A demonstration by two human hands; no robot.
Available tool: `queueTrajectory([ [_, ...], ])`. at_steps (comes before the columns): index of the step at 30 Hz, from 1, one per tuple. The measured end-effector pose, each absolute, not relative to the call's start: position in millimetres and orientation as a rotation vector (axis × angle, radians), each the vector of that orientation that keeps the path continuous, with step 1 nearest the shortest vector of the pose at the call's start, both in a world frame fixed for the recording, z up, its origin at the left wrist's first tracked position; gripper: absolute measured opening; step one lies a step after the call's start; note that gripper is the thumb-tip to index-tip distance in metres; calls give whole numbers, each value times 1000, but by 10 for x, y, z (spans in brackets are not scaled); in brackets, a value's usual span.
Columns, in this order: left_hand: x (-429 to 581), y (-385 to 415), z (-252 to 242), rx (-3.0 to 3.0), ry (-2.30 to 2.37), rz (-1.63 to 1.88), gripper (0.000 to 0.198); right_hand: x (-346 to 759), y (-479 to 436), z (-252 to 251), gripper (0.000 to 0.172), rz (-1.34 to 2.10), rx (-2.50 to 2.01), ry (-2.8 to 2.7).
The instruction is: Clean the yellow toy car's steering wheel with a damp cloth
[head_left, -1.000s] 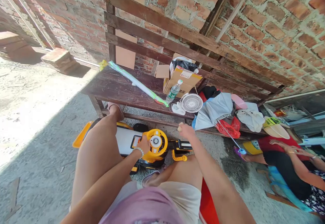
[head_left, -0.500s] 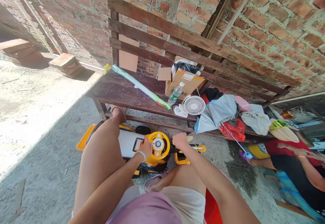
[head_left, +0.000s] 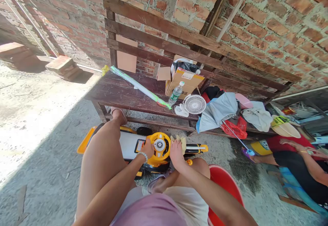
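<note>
Floor, left: Concrete floor (head_left: 43,140), half sunlit and half shaded, with the person's bare left leg (head_left: 101,151) bent beside the toy.

Left hand: The left hand (head_left: 147,148), wearing a beaded bracelet (head_left: 142,155), lies on the toy's yellow steering wheel (head_left: 161,154). Its fingers curve over the wheel's left side; how firmly they hold cannot be told.

Toy: A yellow and white ride-on toy car (head_left: 129,145) stands on the floor between the knees, just short of the counter.

Right hand: The right hand (head_left: 176,154) is almost closed, its fingers (head_left: 174,147) pinching a crumpled pale cloth (head_left: 181,141) just right of the wheel.

Hand placement: One hand on the wheel looks a sound way to stop the toy shifting under the other.

Counter, far: A dark wooden counter (head_left: 123,98) carries a plastic water bottle (head_left: 175,94), cardboard box (head_left: 184,84), white fan (head_left: 194,104) and grey-blue umbrella (head_left: 217,108).

Right: A round red plastic object (head_left: 222,181) sits by the right knee. A seated person (head_left: 289,164) is well apart, far right.
</note>
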State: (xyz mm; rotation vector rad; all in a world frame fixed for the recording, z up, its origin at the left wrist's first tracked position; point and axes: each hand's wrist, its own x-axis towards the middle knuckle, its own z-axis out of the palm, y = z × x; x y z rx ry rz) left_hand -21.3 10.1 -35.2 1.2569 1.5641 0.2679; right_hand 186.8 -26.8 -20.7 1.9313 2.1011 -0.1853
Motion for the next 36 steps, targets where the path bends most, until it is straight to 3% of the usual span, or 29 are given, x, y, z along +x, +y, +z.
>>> queueTrajectory([
  [6, -225, 118, -348, 1223, 1562, 277, 45, 2027, -496, -438, 61, -291, 1989, 2189],
  [24, -220, 112, -350, 1320, 1660, 274, 19, 1512, -677, -871, 68, -536, 1648, 2400],
  [36, -230, 124, -277, 1308, 1622, 201, 23, 1752, -813, -625, 73, -369, 1890, 2165],
])
